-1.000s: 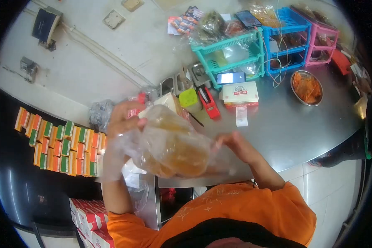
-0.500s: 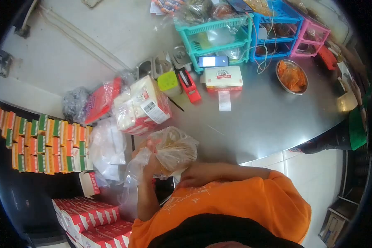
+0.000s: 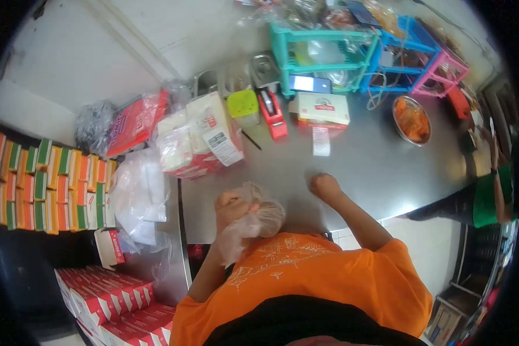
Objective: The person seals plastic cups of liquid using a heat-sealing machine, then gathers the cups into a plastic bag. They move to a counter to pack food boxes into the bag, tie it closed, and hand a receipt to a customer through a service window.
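Note:
My left hand (image 3: pixel 229 209) is closed round the gathered neck of a clear plastic bag (image 3: pixel 271 214) with something brownish inside, held in front of my chest over the table's near edge. The bag's loose end hangs along my left wrist. My right hand (image 3: pixel 324 187) is over the steel table (image 3: pixel 357 167), its fingers curled inward; whatever they hold, if anything, is hidden. Beyond it, a receipt (image 3: pixel 321 142) hangs from a white and red food box (image 3: pixel 323 109).
A red tape dispenser (image 3: pixel 273 115), a green-lidded container (image 3: pixel 244 106) and wrapped boxes (image 3: pixel 196 138) stand at the back. Right of them are plastic racks (image 3: pixel 323 36) and a metal bowl (image 3: pixel 412 120) of orange food. Stacked cartons (image 3: pixel 52 187) fill the left. Someone in green stands far right.
My right hand has moved away from beside the bag, forward and right over the table. My left hand still grips the bag, now slightly further right. The view has shifted a little.

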